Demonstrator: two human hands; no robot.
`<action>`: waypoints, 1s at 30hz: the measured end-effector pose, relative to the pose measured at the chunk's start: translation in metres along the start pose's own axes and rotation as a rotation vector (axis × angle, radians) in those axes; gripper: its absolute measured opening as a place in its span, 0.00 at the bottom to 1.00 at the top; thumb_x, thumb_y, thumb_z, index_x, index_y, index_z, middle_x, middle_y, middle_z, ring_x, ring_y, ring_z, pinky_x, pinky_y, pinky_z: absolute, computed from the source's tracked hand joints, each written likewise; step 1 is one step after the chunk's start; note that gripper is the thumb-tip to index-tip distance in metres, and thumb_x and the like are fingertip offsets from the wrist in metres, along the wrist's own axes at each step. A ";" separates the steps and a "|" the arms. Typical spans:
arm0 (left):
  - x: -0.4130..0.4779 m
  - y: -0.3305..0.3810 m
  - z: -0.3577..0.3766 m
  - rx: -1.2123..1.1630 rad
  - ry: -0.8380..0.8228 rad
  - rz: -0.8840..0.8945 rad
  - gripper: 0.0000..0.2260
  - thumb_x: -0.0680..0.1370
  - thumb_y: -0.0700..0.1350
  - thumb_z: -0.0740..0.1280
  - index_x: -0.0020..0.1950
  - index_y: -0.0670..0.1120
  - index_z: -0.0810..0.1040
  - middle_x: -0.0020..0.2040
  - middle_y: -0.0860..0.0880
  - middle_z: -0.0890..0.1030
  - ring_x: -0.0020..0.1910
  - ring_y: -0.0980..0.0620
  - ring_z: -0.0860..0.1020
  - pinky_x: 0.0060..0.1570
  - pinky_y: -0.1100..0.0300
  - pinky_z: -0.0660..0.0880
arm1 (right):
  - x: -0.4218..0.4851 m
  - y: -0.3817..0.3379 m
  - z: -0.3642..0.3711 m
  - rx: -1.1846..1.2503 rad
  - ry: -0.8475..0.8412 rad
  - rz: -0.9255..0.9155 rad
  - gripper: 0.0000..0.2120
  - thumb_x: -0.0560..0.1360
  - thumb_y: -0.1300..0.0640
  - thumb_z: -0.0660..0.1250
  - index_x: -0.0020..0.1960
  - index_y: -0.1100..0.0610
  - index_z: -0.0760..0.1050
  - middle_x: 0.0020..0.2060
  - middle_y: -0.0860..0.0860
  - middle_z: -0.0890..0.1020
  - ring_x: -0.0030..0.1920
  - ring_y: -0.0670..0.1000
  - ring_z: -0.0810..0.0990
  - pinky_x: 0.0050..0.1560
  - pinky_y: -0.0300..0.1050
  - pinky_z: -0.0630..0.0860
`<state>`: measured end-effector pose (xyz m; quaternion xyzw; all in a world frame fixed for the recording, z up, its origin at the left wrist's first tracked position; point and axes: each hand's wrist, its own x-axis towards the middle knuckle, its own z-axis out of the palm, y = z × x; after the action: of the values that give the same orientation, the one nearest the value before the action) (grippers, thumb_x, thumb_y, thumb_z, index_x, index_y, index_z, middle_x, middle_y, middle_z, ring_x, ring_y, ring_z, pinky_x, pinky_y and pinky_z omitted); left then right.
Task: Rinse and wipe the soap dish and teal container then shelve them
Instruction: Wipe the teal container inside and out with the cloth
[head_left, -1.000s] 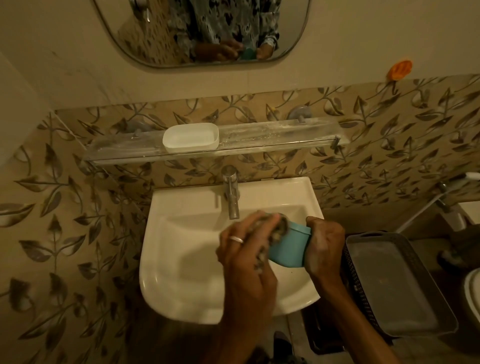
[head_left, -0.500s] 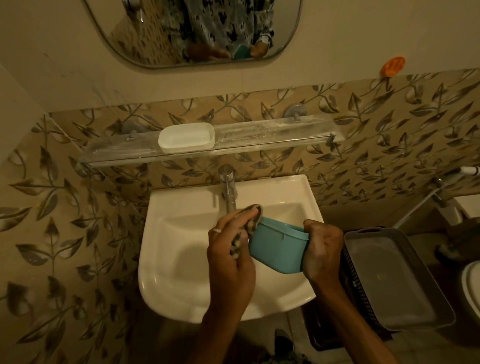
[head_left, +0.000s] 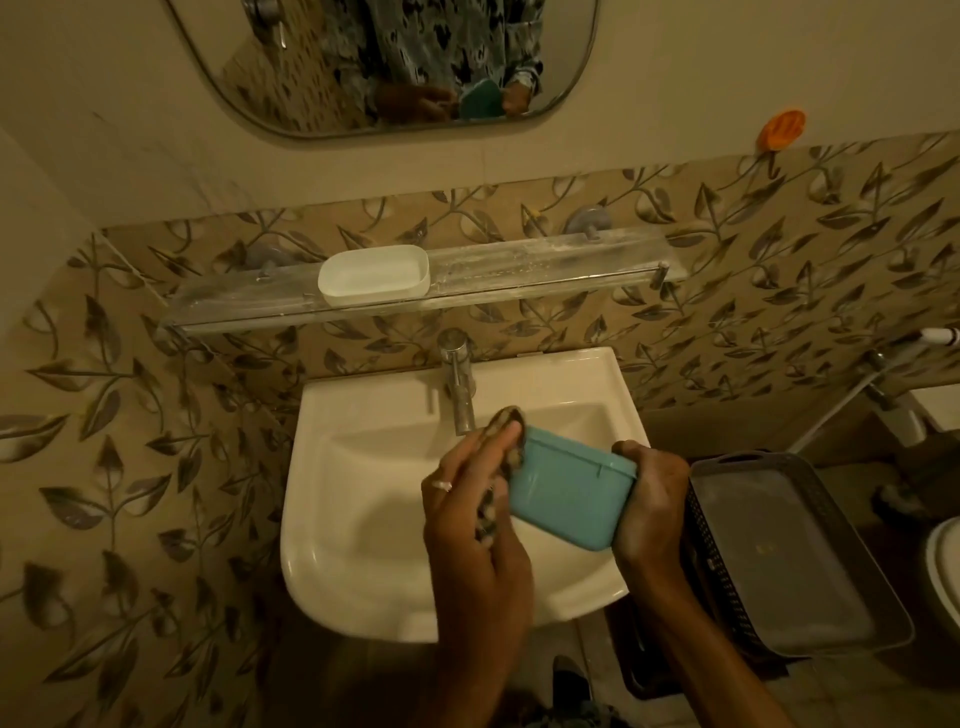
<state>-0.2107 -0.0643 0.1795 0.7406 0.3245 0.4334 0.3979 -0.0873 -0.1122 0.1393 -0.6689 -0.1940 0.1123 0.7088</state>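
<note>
My right hand (head_left: 649, 499) grips one end of the teal container (head_left: 569, 496), holding it tilted over the white sink (head_left: 363, 519). My left hand (head_left: 470, 512) presses a patterned cloth (head_left: 501, 467) against its other end (just below the tap (head_left: 460, 387)). The white soap dish (head_left: 374, 274) sits on the glass shelf (head_left: 545, 273) above.

We have a single head-worn view, looking forward and steeply down from above the sink (head_left: 363, 519), close in. The tap (head_left: 460, 384) lies toward 12 o'clock, the glass shelf (head_left: 545, 270) beyond it, the mirror (head_left: 384, 62) at the top edge, and a grey basket (head_left: 779, 545) at 3 o'clock.
</note>
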 end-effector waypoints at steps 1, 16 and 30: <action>-0.010 0.003 0.003 0.008 -0.015 0.053 0.19 0.77 0.36 0.59 0.63 0.53 0.76 0.65 0.56 0.73 0.65 0.54 0.71 0.62 0.67 0.70 | 0.003 0.001 0.000 0.002 0.040 0.065 0.19 0.68 0.49 0.55 0.23 0.60 0.62 0.21 0.55 0.66 0.24 0.54 0.67 0.25 0.51 0.62; 0.032 0.016 -0.028 -0.143 -0.082 0.051 0.16 0.78 0.38 0.57 0.64 0.50 0.74 0.63 0.49 0.77 0.62 0.53 0.75 0.61 0.49 0.74 | -0.004 0.006 -0.012 0.821 -0.190 0.791 0.17 0.70 0.54 0.64 0.24 0.55 0.78 0.20 0.51 0.78 0.20 0.49 0.76 0.21 0.40 0.75; 0.005 -0.053 -0.040 -0.177 -0.353 -0.390 0.18 0.79 0.35 0.59 0.55 0.58 0.78 0.54 0.49 0.83 0.49 0.54 0.82 0.48 0.60 0.80 | 0.012 0.017 -0.032 0.604 -0.069 0.777 0.27 0.74 0.32 0.57 0.46 0.51 0.85 0.42 0.53 0.87 0.42 0.55 0.86 0.40 0.50 0.81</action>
<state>-0.2518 -0.0230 0.1470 0.6906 0.3475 0.2397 0.5872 -0.0606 -0.1349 0.1226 -0.4521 0.0877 0.4416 0.7700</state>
